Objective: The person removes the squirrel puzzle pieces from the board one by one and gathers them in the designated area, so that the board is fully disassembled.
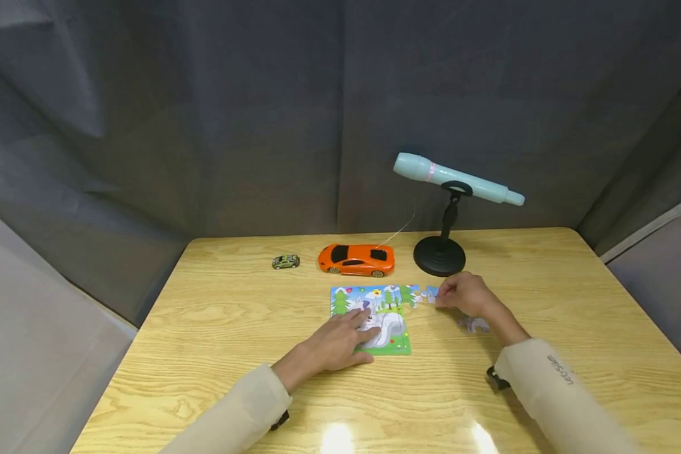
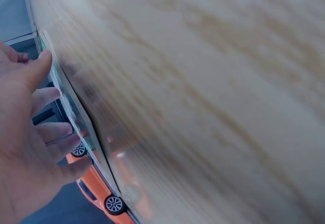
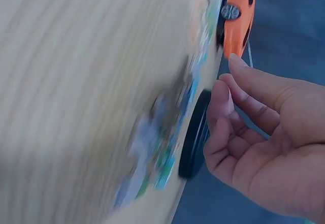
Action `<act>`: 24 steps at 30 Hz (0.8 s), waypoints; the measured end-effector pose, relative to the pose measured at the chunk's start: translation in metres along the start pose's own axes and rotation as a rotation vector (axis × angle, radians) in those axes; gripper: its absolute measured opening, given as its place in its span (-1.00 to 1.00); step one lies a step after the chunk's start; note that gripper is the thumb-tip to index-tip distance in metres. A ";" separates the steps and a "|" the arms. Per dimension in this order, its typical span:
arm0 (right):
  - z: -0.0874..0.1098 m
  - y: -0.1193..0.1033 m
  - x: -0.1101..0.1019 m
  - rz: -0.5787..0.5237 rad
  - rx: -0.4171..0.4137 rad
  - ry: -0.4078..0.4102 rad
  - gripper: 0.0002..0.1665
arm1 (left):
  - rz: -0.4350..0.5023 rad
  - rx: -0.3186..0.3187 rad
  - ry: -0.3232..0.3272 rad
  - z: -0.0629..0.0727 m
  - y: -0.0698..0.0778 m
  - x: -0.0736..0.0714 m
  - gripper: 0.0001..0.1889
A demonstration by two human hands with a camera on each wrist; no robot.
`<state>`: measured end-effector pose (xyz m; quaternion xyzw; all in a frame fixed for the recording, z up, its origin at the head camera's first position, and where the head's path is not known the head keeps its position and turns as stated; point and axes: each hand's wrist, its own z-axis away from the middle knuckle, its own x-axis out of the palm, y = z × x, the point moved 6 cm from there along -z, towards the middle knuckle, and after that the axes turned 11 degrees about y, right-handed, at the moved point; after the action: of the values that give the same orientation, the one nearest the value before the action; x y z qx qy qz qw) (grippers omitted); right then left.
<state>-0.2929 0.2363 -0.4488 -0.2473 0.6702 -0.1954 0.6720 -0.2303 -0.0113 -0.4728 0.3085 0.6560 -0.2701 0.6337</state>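
A jigsaw puzzle (image 1: 394, 325) with a grey-white animal and green trees lies on the table. My left hand (image 1: 343, 340) rests on its left part with fingers spread; the left wrist view shows that hand (image 2: 35, 127) along the board's edge. At the puzzle's upper right lies a tree piece (image 1: 410, 294). Beside it a small blue piece (image 1: 432, 294) meets the fingertips of my right hand (image 1: 464, 295). In the right wrist view the right hand (image 3: 269, 137) has curled fingers, thumb near the forefinger, and no piece visible between them. A grey piece (image 1: 477, 325) lies under the right wrist.
Behind the puzzle stand an orange toy car (image 1: 354, 260) and a small green toy car (image 1: 285, 261). A light-blue microphone (image 1: 465, 181) sits on a black round-based stand (image 1: 439, 255) close beyond my right hand. A dark curtain (image 1: 261, 126) hangs behind the wooden table (image 1: 221, 315).
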 end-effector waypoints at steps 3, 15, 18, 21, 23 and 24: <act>-0.008 -0.015 0.011 -0.016 -0.012 -0.008 -0.85 | 0.012 -0.008 0.002 0.003 -0.002 -0.001 -0.36; -0.024 -0.059 0.060 -0.097 -0.057 -0.062 -0.85 | 0.021 -0.034 -0.008 0.015 -0.013 -0.003 -0.35; -0.025 -0.068 0.070 -0.099 -0.073 -0.084 -0.82 | 0.012 -0.035 -0.008 0.018 -0.015 -0.002 -0.35; -0.023 -0.075 0.079 -0.108 -0.071 -0.112 -0.79 | 0.017 -0.036 -0.011 0.020 -0.016 -0.001 -0.35; -0.023 -0.077 0.083 -0.114 -0.054 -0.119 -0.78 | 0.023 -0.037 -0.008 0.021 -0.017 -0.001 -0.34; -0.022 -0.079 0.085 -0.116 -0.053 -0.120 -0.78 | 0.024 -0.037 -0.007 0.022 -0.017 -0.001 -0.34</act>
<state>-0.3076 0.1210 -0.4697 -0.3144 0.6183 -0.2009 0.6917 -0.2289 -0.0392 -0.4731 0.3037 0.6548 -0.2515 0.6448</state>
